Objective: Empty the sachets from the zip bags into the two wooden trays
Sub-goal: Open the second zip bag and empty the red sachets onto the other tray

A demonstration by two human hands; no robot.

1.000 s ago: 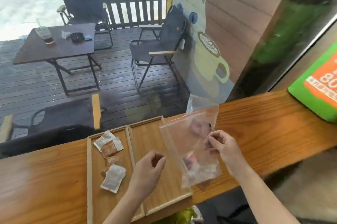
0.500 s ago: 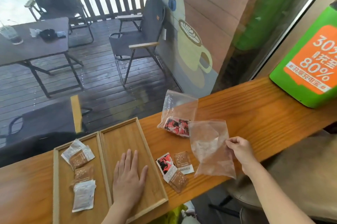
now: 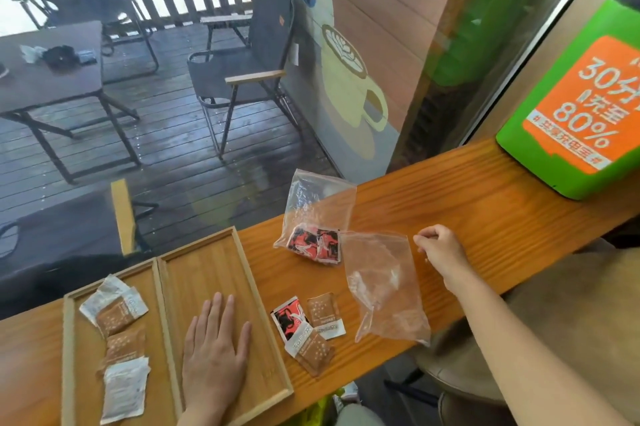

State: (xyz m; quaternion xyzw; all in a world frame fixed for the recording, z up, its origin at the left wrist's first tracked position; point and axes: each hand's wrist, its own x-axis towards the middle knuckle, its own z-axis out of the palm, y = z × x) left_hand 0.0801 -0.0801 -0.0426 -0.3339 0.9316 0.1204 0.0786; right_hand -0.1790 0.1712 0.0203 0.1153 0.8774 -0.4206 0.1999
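Note:
Two wooden trays lie side by side on the counter. The left tray point(image 3: 83, 373) holds several white and brown sachets point(image 3: 119, 313). My left hand point(image 3: 216, 353) rests flat, fingers apart, in the right tray point(image 3: 201, 273), which holds no sachets. Three loose sachets point(image 3: 311, 325), one red-black and two brown, lie on the counter just right of that tray. An empty zip bag point(image 3: 384, 290) lies beyond them, its lower end over the counter edge. My right hand point(image 3: 440, 249) is pinched at its top right corner; contact is unclear. A second zip bag point(image 3: 318, 214) behind holds red-black sachets point(image 3: 315, 243).
A green box with an orange label point(image 3: 571, 114) stands at the counter's far right. A window pane runs along the counter's back edge. A round stool point(image 3: 460, 377) sits below the front edge, under my right arm.
A second ago both hands held the zip bag over the trays. Its sachets now lie on the counter, my left hand went flat into the right tray, and my right hand took the bag rightward.

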